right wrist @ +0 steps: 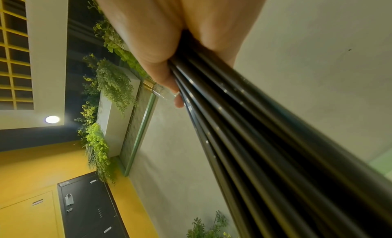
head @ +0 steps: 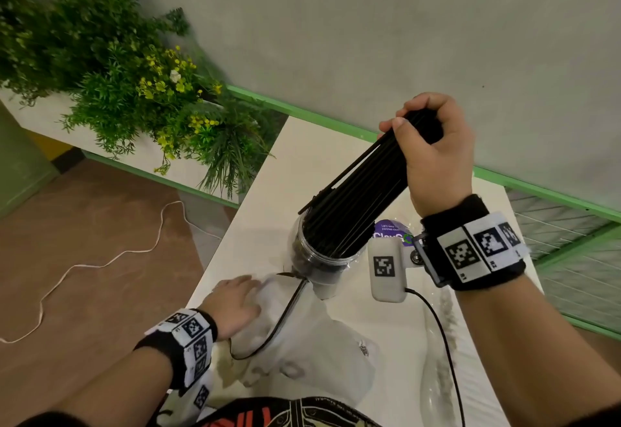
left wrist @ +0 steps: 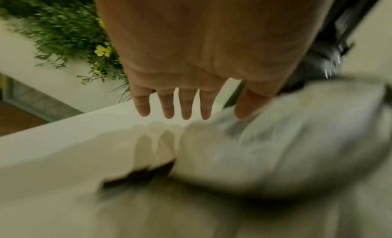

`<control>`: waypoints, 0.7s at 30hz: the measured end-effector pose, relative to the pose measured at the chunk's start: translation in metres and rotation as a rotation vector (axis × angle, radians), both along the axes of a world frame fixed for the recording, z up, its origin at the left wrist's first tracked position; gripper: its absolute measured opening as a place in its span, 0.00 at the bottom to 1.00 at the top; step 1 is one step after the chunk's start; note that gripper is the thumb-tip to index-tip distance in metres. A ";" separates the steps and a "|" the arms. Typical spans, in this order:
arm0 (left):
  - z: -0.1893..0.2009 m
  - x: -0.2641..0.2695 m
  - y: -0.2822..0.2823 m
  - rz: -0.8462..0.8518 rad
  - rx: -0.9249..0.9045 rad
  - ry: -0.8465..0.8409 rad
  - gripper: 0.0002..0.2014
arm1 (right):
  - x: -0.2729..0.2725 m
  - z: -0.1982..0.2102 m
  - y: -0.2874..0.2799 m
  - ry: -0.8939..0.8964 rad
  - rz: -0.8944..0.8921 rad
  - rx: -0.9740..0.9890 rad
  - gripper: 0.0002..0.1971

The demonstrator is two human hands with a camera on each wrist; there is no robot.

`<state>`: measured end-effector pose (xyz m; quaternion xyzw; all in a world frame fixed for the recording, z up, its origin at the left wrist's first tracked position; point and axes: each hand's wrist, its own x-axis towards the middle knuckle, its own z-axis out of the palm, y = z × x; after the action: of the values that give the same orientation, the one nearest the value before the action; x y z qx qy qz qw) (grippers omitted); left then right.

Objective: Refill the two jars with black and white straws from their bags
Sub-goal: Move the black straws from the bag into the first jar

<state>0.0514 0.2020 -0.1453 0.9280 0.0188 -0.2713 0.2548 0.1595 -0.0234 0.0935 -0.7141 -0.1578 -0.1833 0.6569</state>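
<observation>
My right hand (head: 433, 154) is gripping the top of a black straw bundle (head: 356, 198) whose lower ends are sitting tilted in the clear jar (head: 316, 258), while my left hand (head: 235, 305), fingers straight, is resting on a bag (head: 322, 342) on the table (head: 302, 157).

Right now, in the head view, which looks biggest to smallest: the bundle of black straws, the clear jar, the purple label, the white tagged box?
1. Bundle of black straws, clearly largest.
2. Clear jar.
3. White tagged box; it sits nearer the camera, so its rank against the jar is unsure.
4. Purple label, mostly hidden.
</observation>
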 end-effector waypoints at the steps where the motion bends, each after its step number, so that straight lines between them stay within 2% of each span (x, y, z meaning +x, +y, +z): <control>1: 0.006 0.004 0.002 0.065 -0.066 -0.057 0.40 | 0.000 0.001 -0.001 -0.002 0.001 -0.008 0.12; 3: 0.022 0.011 0.003 0.170 -0.193 -0.231 0.30 | 0.000 0.003 -0.001 -0.011 0.006 -0.028 0.12; 5: 0.042 0.020 -0.004 0.204 -0.279 -0.445 0.19 | -0.002 0.004 -0.001 -0.028 0.018 -0.057 0.12; 6: 0.052 0.025 -0.010 0.194 -0.301 -0.544 0.16 | -0.003 0.005 0.001 -0.037 0.028 -0.073 0.12; 8: 0.068 0.035 -0.023 0.126 -0.312 -0.663 0.18 | -0.006 0.005 0.004 -0.051 0.050 -0.102 0.13; 13: 0.079 0.049 -0.046 -0.040 -0.250 -0.636 0.31 | -0.007 0.004 0.012 -0.075 0.075 -0.134 0.13; 17: 0.074 0.049 -0.050 -0.113 -0.099 -0.689 0.33 | -0.005 0.002 0.013 -0.101 0.028 -0.139 0.13; 21: 0.072 0.049 -0.049 -0.156 -0.036 -0.739 0.32 | -0.004 0.000 0.013 -0.109 0.017 -0.128 0.13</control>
<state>0.1005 0.1527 -0.0729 0.9573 -0.1498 0.0627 0.2391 0.1557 -0.0106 0.0938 -0.7421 -0.2107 -0.2059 0.6020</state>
